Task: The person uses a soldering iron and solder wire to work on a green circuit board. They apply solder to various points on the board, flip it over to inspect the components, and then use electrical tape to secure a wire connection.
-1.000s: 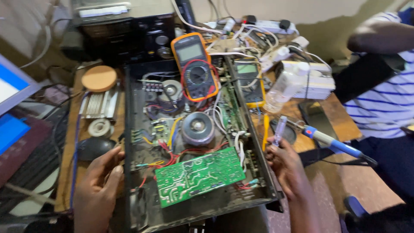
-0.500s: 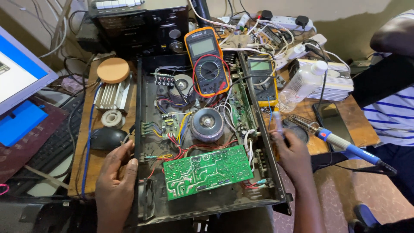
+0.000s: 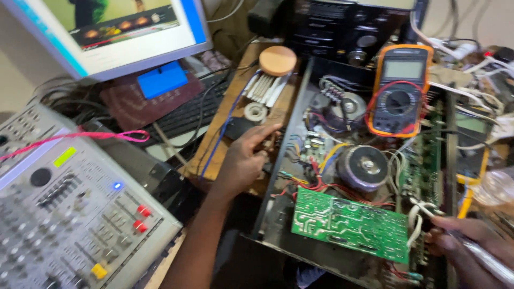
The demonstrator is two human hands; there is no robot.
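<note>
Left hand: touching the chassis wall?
Touching. The head view shows the left hand with fingers resting on the left wall of the open chassis, no gap visible.

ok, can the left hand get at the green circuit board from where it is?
Probably yes. The left hand grips the open chassis's left wall, and the green circuit board lies uncovered just inside, with only loose red wires between them.

Soft, even indoor light, fairly bright, monitor [image 3: 115, 27] at far left glowing and slightly washed out, weak shadows inside the open chassis [image 3: 278, 214], motion blur throughout, heaviest at the right edge, fine detail smeared, mild wide-angle stretch at corners
</note>
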